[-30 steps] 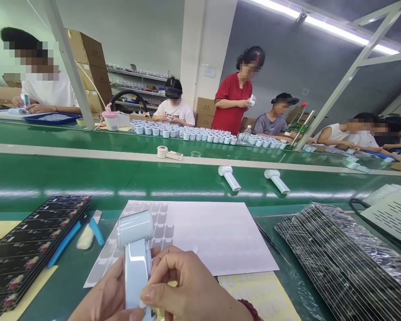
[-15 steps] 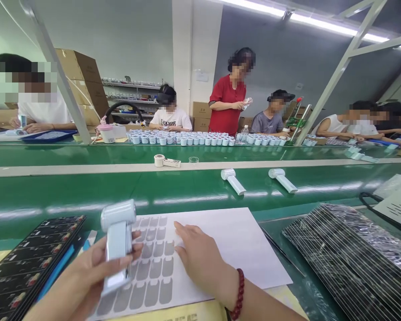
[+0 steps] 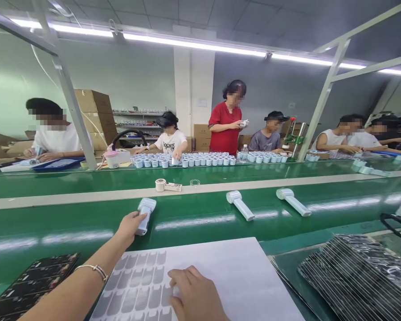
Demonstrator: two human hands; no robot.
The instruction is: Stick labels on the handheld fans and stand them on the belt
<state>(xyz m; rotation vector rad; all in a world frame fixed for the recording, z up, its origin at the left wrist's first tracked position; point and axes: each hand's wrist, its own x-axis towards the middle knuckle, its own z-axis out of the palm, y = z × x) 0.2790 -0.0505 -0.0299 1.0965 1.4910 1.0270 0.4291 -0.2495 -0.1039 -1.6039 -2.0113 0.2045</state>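
White handheld device (image 3: pixel 145 215) in left hand (image 3: pixel 131 225), handle hidden

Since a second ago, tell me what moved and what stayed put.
The left hand has carried the white handheld device from over the sticker sheet out to the green belt, still gripping it. The right hand let go of the device and now rests on the sheet's grey stickers. The two devices on the belt lie as before.

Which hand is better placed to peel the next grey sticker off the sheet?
Right. The right hand rests on the sticker sheet, fingertips at the grey stickers, while the left hand is stretched out over the belt, holding the white device.
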